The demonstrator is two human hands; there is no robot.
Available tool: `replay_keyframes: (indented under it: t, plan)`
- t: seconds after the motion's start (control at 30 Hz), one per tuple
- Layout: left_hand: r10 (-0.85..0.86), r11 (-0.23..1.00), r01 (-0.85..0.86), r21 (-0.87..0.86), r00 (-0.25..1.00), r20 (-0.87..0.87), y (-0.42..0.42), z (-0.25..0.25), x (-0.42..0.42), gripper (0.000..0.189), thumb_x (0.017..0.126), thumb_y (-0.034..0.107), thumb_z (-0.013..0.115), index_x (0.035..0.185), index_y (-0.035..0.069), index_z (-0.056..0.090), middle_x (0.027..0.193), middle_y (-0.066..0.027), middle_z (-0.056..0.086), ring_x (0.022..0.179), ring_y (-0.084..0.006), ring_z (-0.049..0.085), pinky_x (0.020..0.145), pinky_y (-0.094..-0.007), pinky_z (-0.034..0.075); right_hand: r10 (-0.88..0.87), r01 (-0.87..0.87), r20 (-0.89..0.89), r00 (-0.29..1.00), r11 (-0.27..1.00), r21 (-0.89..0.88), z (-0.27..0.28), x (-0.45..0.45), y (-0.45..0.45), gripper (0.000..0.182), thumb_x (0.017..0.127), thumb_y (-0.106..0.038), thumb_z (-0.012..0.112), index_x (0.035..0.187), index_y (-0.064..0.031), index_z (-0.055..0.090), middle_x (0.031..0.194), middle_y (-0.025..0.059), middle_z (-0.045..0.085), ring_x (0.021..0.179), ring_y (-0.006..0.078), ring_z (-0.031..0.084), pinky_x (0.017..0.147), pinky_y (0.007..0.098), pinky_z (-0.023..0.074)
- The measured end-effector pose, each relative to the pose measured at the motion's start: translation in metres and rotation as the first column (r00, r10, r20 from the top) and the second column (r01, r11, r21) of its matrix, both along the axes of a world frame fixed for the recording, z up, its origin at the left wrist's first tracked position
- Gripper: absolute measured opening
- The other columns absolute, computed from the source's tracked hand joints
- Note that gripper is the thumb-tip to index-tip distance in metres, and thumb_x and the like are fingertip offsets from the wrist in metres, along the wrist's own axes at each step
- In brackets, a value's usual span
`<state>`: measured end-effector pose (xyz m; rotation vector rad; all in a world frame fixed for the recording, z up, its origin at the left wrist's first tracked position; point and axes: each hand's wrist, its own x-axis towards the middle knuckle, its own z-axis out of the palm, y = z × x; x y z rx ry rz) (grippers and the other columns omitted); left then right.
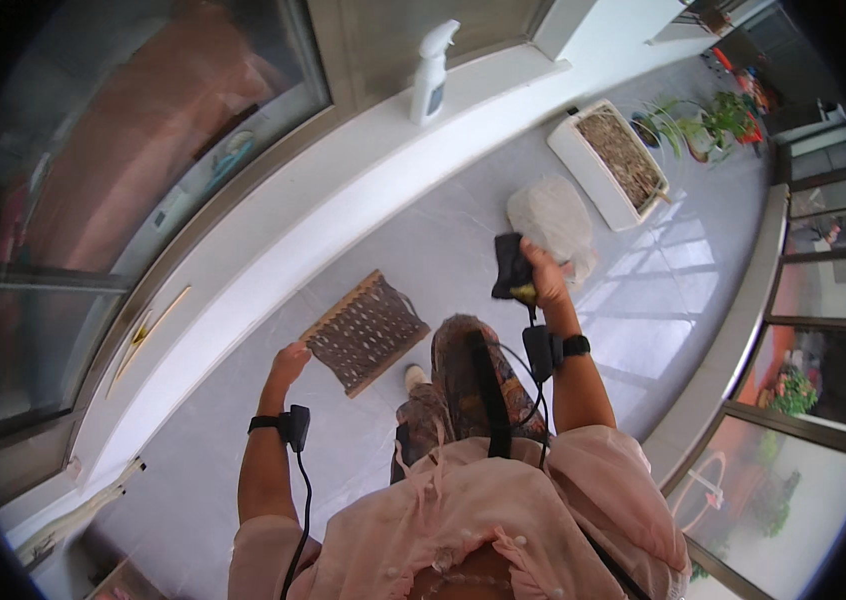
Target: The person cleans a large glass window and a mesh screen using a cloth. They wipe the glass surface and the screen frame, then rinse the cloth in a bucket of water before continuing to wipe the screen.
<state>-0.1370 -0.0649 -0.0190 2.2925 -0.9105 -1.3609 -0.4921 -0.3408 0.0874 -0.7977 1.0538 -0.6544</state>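
My left hand grips the near-left corner of a brown openwork panel with wooden bars along two sides, which looks like a folding stool's seat. It is held over the grey tiled floor, in front of my left foot. In my right hand is a dark, blocky object with a yellow-green patch at its lower end; I cannot tell what it is. A whitish plastic bag lies on the floor just beyond that hand. Both wrists carry strapped black devices with cables.
On the white window ledge stands a white spray bottle. A white planter box of dry soil sits farther off, near potted plants. The ledge runs along the left; a low wall under windows bounds the right.
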Motion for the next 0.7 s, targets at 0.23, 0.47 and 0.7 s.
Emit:
replay_keyframes:
  t: [0.23, 0.47, 0.7]
  plan:
    - [-0.117, 0.990, 0.097, 0.102, 0.970, 0.213, -0.031, -0.084, -0.054, 0.051, 0.066, 0.028, 0.055, 0.106, 0.000, 0.041, 0.106, -0.0177, 0.043, 0.093, -0.0251, 0.047, 0.080, -0.0330, 0.035, 0.447, -0.393, -0.361, 0.818, 0.894, 0.217, -0.044, -0.049, 0.059, 0.027, 0.066, -0.017, 0.048, 0.082, 0.0038, 0.055, 0.069, 0.0042, 0.055, 0.062, 0.0118, 0.049, 0.058, 0.0224, 0.0392]
    - [-0.192, 0.968, 0.131, 0.212, 0.935, 0.299, -0.091, -0.144, -0.037, 0.069, 0.064, 0.031, 0.057, 0.116, 0.000, 0.025, 0.119, -0.0186, 0.026, 0.109, -0.0308, 0.027, 0.089, -0.0353, 0.025, 0.478, -0.467, -0.313, 0.821, 0.877, 0.114, -0.127, -0.098, 0.073, 0.036, 0.058, -0.002, 0.039, 0.092, 0.0018, 0.050, 0.089, 0.0092, 0.054, 0.087, 0.0168, 0.047, 0.078, 0.0248, 0.0346]
    - [-0.005, 0.948, -0.001, 0.319, 1.000, 0.017, -0.140, -0.184, -0.048, 0.068, 0.059, 0.032, 0.062, 0.111, 0.001, 0.031, 0.113, -0.0157, 0.034, 0.103, -0.0288, 0.033, 0.085, -0.0362, 0.029, 0.466, -0.393, -0.413, 0.782, 0.884, 0.254, -0.183, -0.159, 0.065, 0.041, 0.060, -0.005, 0.042, 0.100, 0.0023, 0.047, 0.089, 0.0076, 0.054, 0.081, 0.0141, 0.049, 0.076, 0.0232, 0.0367]
